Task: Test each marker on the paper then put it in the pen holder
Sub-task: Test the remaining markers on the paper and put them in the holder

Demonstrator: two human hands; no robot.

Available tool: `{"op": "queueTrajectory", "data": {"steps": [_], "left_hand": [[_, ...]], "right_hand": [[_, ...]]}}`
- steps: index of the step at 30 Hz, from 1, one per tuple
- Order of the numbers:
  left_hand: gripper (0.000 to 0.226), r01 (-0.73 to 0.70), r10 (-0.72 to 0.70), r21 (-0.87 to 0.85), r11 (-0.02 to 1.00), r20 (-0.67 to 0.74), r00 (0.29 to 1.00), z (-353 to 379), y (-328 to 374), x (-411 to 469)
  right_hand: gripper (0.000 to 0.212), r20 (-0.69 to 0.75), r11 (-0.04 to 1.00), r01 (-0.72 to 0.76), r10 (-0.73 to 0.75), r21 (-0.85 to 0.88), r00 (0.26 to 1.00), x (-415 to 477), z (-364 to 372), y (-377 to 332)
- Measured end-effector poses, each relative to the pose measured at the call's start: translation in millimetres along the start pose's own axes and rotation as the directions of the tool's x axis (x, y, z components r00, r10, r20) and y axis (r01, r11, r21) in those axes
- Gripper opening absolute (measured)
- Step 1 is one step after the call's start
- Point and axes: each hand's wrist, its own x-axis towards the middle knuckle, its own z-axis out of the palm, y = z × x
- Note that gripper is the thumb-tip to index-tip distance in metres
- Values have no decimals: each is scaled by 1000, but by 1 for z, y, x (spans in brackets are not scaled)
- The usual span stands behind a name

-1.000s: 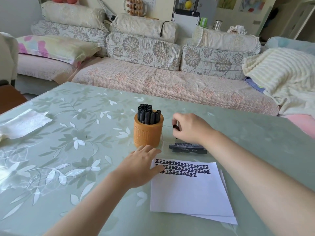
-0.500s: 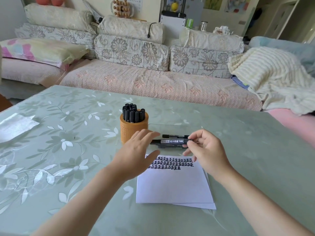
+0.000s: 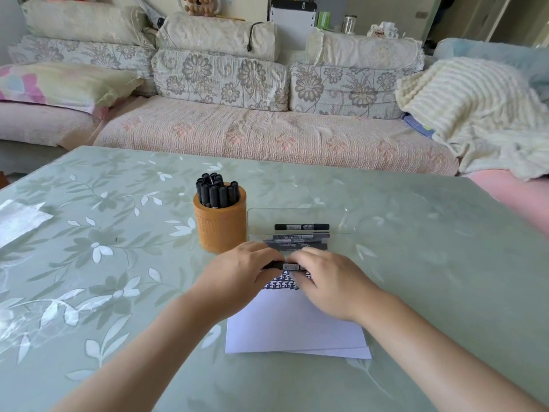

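A black marker [image 3: 287, 266] lies crosswise between my hands, just above the white paper [image 3: 292, 328]. My left hand [image 3: 242, 273] grips its left end and my right hand [image 3: 325, 281] grips its right end. Rows of black test marks [image 3: 282, 282] show on the paper's top edge, partly hidden by my hands. An orange pen holder [image 3: 220, 226] with several black markers stands just beyond my left hand. A few more black markers [image 3: 301, 237] lie in a clear tray [image 3: 341, 217] right of the holder.
The green floral table [image 3: 118, 263] carries a clear plastic sheet [image 3: 20, 221] at its far left. A sofa [image 3: 267, 135] with cushions and a cream blanket [image 3: 475, 114] runs behind the table's far edge.
My right hand has brought a marker from the tray down over the paper. My left hand has left the paper and taken hold of the marker's other end.
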Motion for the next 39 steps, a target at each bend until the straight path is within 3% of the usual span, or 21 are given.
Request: {"op": "queueTrajectory", "data": {"steps": [3, 7, 11, 15, 21, 23, 25, 27, 28, 30, 33, 35, 39], "left_hand": [[22, 2, -1, 22, 1000, -22, 1000, 1, -2, 0], [14, -37, 37, 22, 999, 14, 999, -3, -5, -1], [24, -70, 65, 81, 994, 62, 996, -2, -6, -3], [16, 38, -36, -16, 999, 123, 992, -6, 0, 0], [27, 240, -178, -196, 951, 288, 941, -15, 5, 3], [23, 208, -159, -167, 964, 266, 951, -15, 2, 2], [19, 68, -60, -37, 997, 188, 980, -14, -4, 0], [17, -48, 43, 36, 998, 142, 989, -12, -8, -3], [16, -60, 53, 46, 997, 136, 989, -12, -9, -4], [16, -26, 21, 34, 999, 149, 989, -11, -8, -5], [29, 116, -117, 22, 993, 229, 966, -14, -15, -7], [28, 197, -207, 66, 978, 245, 947, -19, -26, -11], [18, 285, -299, 112, 952, 132, 945, -22, -49, -22]], "right_hand": [[28, 81, 999, -29, 26, 42, 996, 0, -1, 1], [27, 85, 999, -11, 8, 42, 996, 1, -4, 3], [21, 74, 1000, 15, -15, 1, 997, -3, 1, 3], [15, -117, 987, 111, -124, -112, 985, -4, 2, 5], [13, -177, 929, 206, -268, -307, 947, -3, -1, 10], [15, -180, 946, 178, -231, -273, 956, -4, -2, 6], [14, -123, 991, 94, -105, -95, 987, -4, -1, 2], [29, 56, 979, -60, 50, 193, 997, -3, -1, 2], [34, 111, 966, -100, 75, 238, 991, -3, 1, 2], [31, 96, 987, -59, 45, 151, 994, -2, 2, 3], [17, -38, 999, 35, -35, -6, 999, -3, 3, 5], [15, -61, 1000, 4, -2, 29, 998, -4, 2, 10], [21, 0, 985, -96, 97, 146, 995, -7, 6, 21]]}}
